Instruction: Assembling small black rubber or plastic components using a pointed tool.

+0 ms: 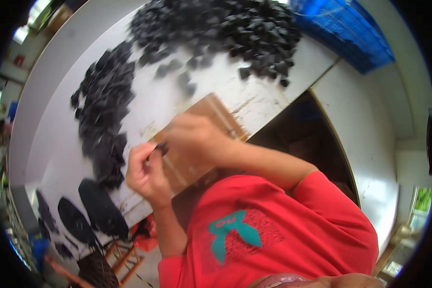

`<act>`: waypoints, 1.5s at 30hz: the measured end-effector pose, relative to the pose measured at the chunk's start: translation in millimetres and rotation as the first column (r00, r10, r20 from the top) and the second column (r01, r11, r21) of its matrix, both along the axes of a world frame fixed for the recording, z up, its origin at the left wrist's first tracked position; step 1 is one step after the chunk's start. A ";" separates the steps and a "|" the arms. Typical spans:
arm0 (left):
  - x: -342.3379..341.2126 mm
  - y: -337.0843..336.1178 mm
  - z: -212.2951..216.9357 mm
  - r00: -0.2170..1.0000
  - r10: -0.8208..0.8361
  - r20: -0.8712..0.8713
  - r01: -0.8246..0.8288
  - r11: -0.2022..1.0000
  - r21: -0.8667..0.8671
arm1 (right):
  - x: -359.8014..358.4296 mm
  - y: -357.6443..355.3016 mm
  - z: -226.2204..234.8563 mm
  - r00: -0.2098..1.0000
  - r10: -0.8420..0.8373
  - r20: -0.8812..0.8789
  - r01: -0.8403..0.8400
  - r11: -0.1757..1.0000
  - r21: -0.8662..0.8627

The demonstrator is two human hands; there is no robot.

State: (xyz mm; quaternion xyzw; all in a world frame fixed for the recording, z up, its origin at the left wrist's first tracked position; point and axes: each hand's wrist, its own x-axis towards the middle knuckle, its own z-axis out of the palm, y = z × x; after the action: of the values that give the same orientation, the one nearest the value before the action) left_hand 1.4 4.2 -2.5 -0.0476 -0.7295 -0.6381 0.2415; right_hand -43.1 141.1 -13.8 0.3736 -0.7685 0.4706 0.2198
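Small dark piece (pixel 162 148) pinched in left hand (pixel 146 173), fingers curled; right hand (pixel 194 137) blurred just beside, cannot tell its grip; brown board (pixel 189 174) beneath, black pieces (pixel 108 96) beyond

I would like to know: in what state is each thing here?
Left hand: pinching the piece
Piece: held, partly hidden
Right hand: blurred, over the board; grip unclear
Board: lying, partly covered
Left pile: heaped loosely
Far pile: heaped, some pieces scattered
Basket: contents unclear
Black ovals: side by side
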 end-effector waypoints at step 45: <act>60.0 -2.0 -8.7 0.859 -0.334 0.388 0.112 0.862 0.494 | 63.0 11.0 4.3 0.296 0.399 0.868 0.125 0.885 -0.449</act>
State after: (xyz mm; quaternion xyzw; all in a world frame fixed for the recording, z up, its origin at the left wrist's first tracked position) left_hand 61.4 2.2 -11.2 0.0765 -0.5846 -0.8076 -0.0121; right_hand 19.9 152.1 -9.5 0.0321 -0.5853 0.7741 -0.2391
